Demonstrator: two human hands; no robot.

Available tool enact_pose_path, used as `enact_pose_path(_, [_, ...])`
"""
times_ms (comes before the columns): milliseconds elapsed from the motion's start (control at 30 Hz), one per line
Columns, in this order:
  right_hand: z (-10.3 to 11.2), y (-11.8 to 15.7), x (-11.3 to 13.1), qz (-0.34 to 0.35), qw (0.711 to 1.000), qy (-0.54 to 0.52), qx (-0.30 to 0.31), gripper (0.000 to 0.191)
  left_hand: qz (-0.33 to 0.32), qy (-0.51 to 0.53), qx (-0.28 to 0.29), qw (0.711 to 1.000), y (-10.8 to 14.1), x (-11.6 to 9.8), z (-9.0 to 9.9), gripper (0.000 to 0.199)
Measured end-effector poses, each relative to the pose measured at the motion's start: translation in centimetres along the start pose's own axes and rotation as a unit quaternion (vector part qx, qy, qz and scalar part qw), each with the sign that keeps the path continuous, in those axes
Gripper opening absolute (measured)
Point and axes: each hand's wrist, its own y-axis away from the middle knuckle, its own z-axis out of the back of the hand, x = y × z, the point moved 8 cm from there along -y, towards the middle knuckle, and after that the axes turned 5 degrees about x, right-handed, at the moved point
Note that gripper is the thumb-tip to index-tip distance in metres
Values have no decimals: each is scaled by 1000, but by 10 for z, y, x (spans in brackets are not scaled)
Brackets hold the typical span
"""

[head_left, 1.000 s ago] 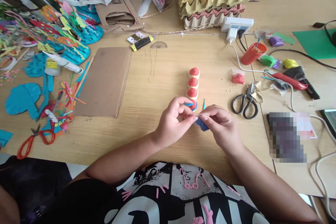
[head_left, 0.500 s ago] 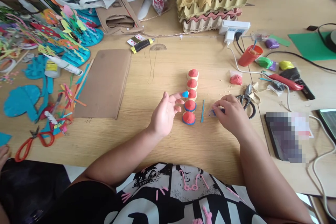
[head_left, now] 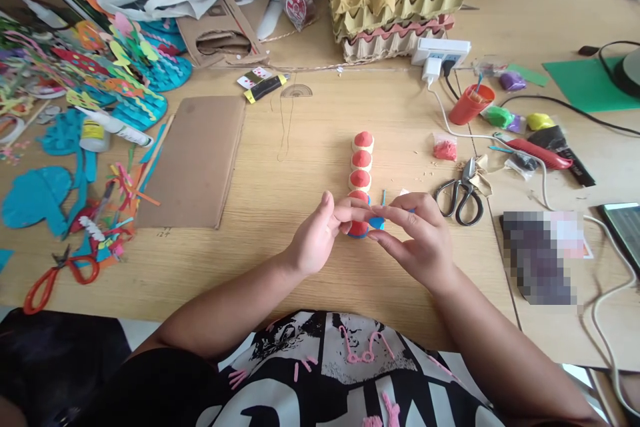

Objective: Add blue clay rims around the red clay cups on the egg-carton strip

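A small lump of blue clay (head_left: 377, 222) is between the fingertips of both hands. My left hand (head_left: 315, 237) comes from the left with its thumb raised and its fingers stretched toward the clay. Opposite it, my right hand (head_left: 423, 237) pinches in with thumb and forefinger. Beneath and behind the fingers runs a row of egg-carton cups topped with red clay domes (head_left: 361, 159). Blue edging shows around the two nearest domes, which the fingers partly cover. A thin blue modelling tool (head_left: 384, 196) lies just beyond the right hand, mostly hidden.
Black-handled scissors (head_left: 463, 193) lie right of the hands, beside a packet of red clay (head_left: 445, 147). A cardboard sheet (head_left: 193, 160) and orange-handled scissors (head_left: 60, 273) are on the left. Stacked egg trays (head_left: 390, 13) stand behind, near a power strip (head_left: 443, 52) with a trailing white cable.
My right hand has left the small packet by the scissors and moved left to meet my left hand. The blue clay on my left fingertip is now between both hands.
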Motion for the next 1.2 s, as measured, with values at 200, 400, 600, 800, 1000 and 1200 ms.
enact_pose_path(200, [5, 2, 4, 32, 999, 35, -25, 45, -15, -30, 13, 999, 2, 1, -2, 78])
enact_pose_path(400, [7, 6, 5, 51, 994, 72, -57, 46, 5, -14, 14, 1000, 3, 7, -1, 78])
enact_pose_path(600, [10, 7, -6, -31, 997, -33, -69, 31, -49, -146, 2, 988, 8, -11, -2, 71])
enact_pose_path(800, [-18, 14, -38, -249, 920, -300, -30, 14, -252, -398, -73, 879, 18, -55, -13, 46])
enact_pose_path(1000, [-43, 16, -32, -277, 873, -399, 51, 31, -316, -457, -127, 822, 25, -61, -14, 24])
enact_pose_path(1200, [-67, 31, -33, -359, 744, -558, 79, 25, -350, -451, -135, 810, 27, -65, -15, 20])
